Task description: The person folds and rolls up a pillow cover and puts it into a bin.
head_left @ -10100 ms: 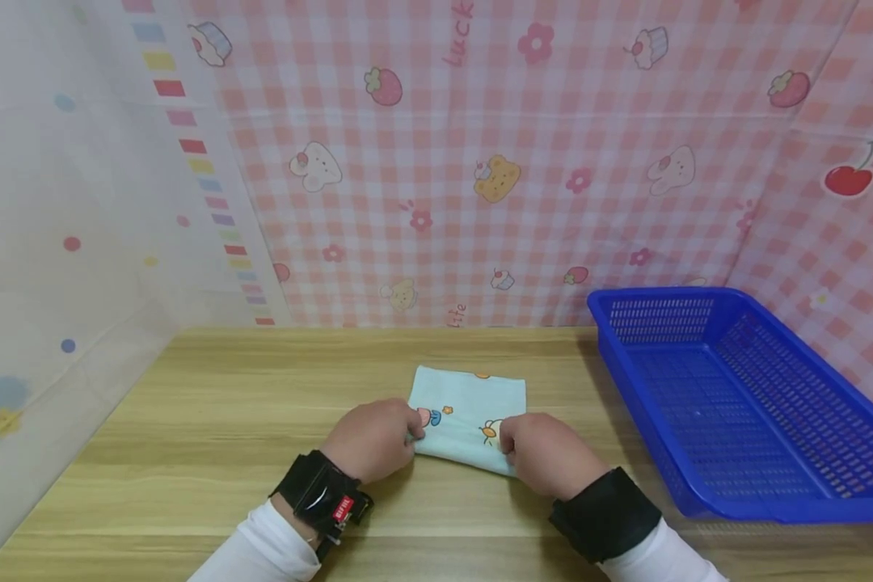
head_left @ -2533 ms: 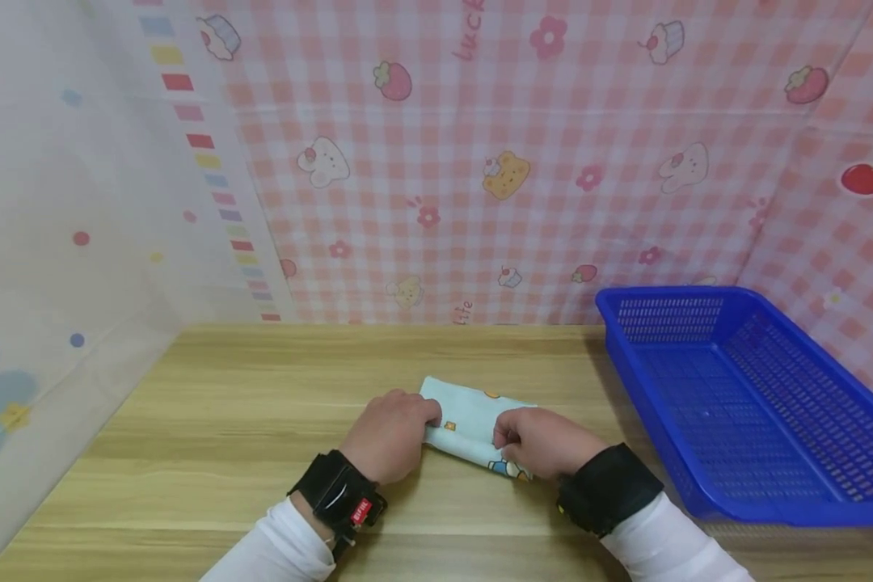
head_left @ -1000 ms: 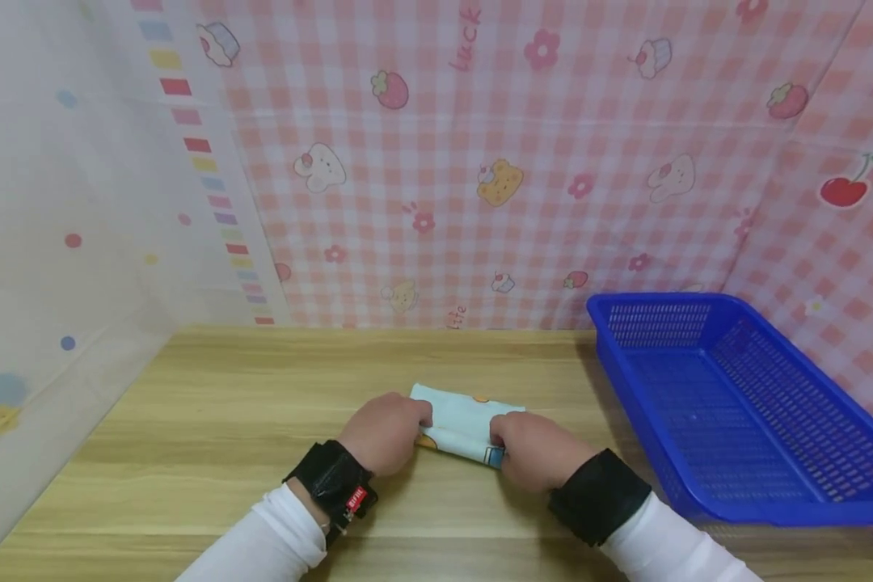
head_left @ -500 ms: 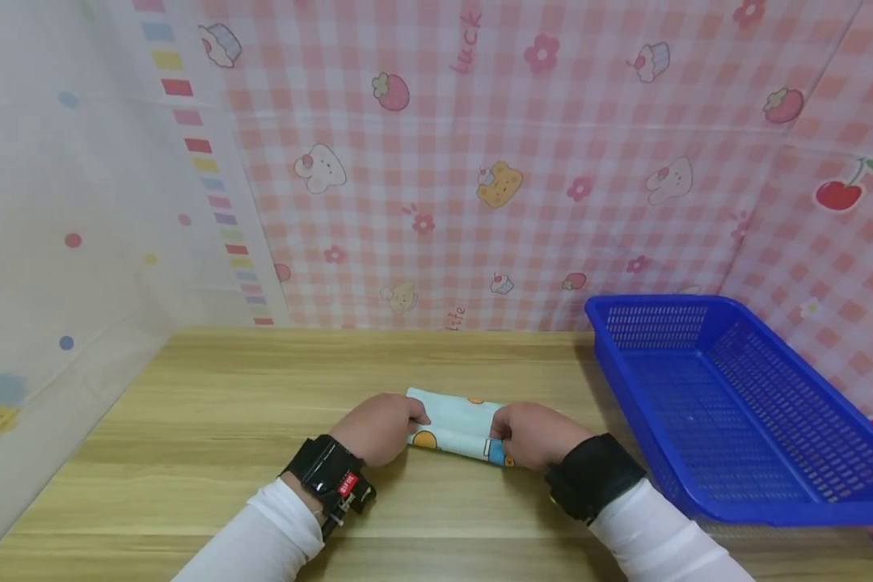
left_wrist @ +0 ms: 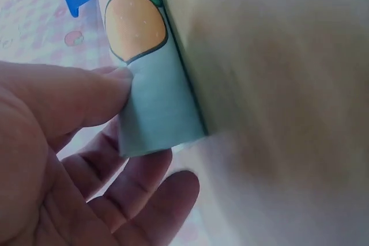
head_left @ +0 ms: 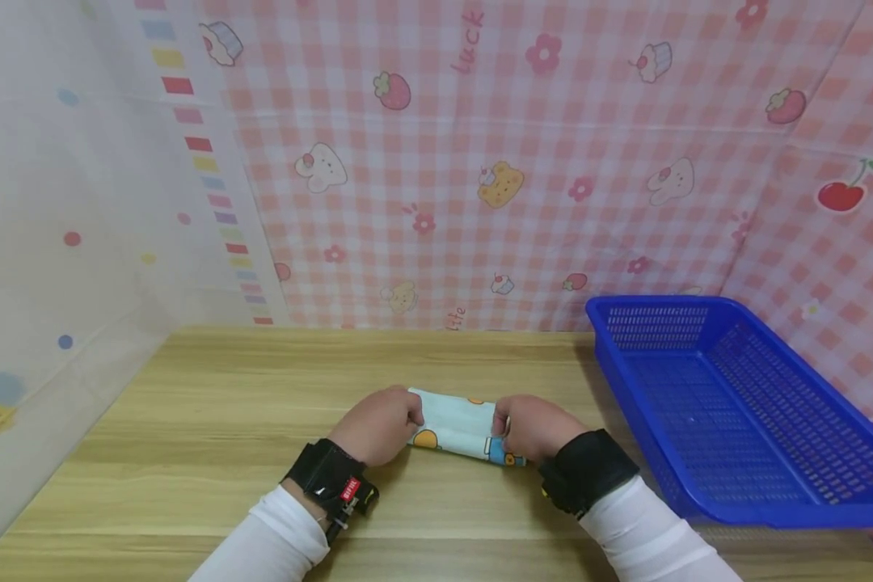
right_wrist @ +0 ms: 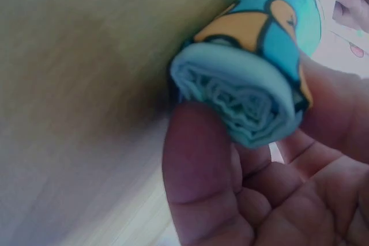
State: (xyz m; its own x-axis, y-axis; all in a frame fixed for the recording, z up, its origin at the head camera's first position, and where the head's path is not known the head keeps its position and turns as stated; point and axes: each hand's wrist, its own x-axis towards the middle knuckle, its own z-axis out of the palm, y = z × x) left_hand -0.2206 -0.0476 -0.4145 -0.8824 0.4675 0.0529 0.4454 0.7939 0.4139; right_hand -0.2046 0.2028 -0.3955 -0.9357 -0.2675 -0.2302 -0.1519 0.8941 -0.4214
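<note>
A light blue towel with cartoon prints lies on the table, its near edge wound into a roll and a flat strip left behind it. My left hand grips the roll's left end. In the left wrist view the thumb presses the towel beside an orange fruit print, and the other fingers curl at its end. At the right end my right hand holds the roll between thumb and fingers. The right wrist view shows the towel's coiled end in layers, with one fingertip against it.
A blue plastic basket with mesh sides stands on the right of the wooden table. Behind the table hangs a pink checked cloth, and a pale sheet covers the left side.
The towel has gone from a wider, flatter piece to a narrower one with a thicker near roll. Most recently my right hand has shifted slightly, baring more of the roll's right end.
</note>
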